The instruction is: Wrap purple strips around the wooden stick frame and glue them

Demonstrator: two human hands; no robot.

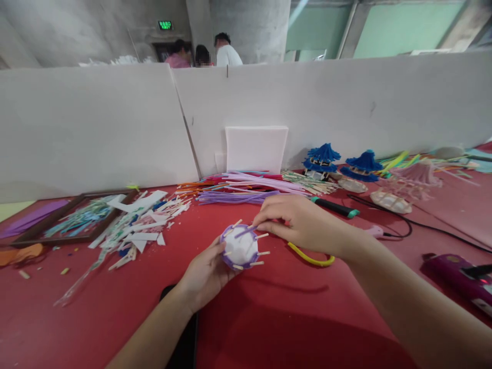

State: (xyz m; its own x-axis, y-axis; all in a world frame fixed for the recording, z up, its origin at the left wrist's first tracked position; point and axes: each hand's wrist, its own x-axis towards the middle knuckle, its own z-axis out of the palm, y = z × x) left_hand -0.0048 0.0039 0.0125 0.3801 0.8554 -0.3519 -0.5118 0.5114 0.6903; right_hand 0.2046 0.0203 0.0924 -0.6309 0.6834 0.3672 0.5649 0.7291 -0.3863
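Observation:
My left hand (207, 277) is closed around the side of a small round white piece (246, 248), held above the red table. Purple fuzzy trim runs about its rim, and several short pale sticks poke outward from it. At its upper right edge, my right hand (286, 220) has thumb and fingers pinched on a thin purple strip (244, 233), which looks like a pipe cleaner and reaches over the white face. Just below the right hand lies a curved yellow piece (313, 262), partly hidden by that hand.
Bundled pipe cleaners (242, 196) lie behind my hands. White scraps (142, 225) and a brown frame (61, 238) are at left. Blue roof-shaped models (323, 160), a black-and-teal tool (334, 207), cords and a magenta power block (457, 279) are at right. White panels (326, 102) stand behind.

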